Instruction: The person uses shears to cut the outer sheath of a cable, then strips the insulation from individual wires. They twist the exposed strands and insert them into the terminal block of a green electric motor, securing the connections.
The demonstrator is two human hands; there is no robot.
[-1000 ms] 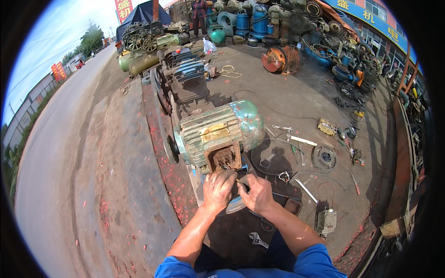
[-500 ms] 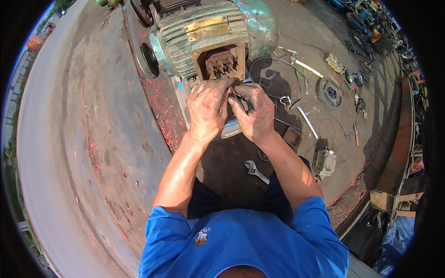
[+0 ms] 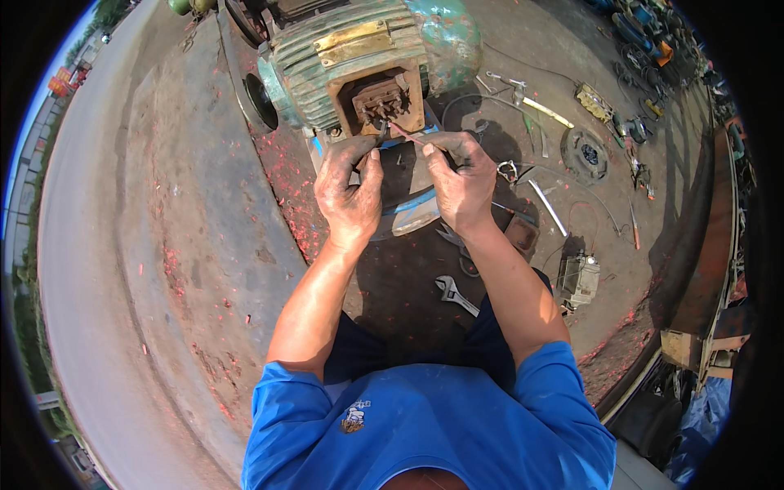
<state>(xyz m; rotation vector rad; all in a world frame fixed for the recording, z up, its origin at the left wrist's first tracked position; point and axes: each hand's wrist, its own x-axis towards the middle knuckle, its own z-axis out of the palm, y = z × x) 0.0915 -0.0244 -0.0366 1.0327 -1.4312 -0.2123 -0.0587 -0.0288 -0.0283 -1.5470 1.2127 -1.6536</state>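
Observation:
A weathered green electric motor (image 3: 306, 65) with a brass plate (image 3: 351, 41) has its rusty terminal box (image 3: 341, 79) open, showing a row of terminal posts (image 3: 380, 95). Just below the box, my left hand (image 3: 347, 188) is closed around a dark lead (image 3: 383, 131), thumb near forefinger. My right hand (image 3: 461, 184) pinches a thin reddish wire (image 3: 404, 131) that runs up toward the posts. Whether either lead is fixed to a post I cannot tell. At the motor's left end is a black pulley (image 3: 260, 106). Under my hands lies a blue-edged base (image 3: 416, 216).
An adjustable wrench (image 3: 456, 296) lies by my legs. Scattered right are a hammer (image 3: 545, 113), round metal part (image 3: 585, 153), pale rod (image 3: 547, 208), screwdriver (image 3: 635, 224) and silver box (image 3: 581, 278). A road (image 3: 82, 245) runs left; machinery (image 3: 641, 37) is piled upper right, a rusty beam (image 3: 694, 269) along the right.
My head has tilted down since a second ago. Compared with half a second ago, my hands have moved apart, the left leftward, the right rightward, and the reddish wire now shows between them.

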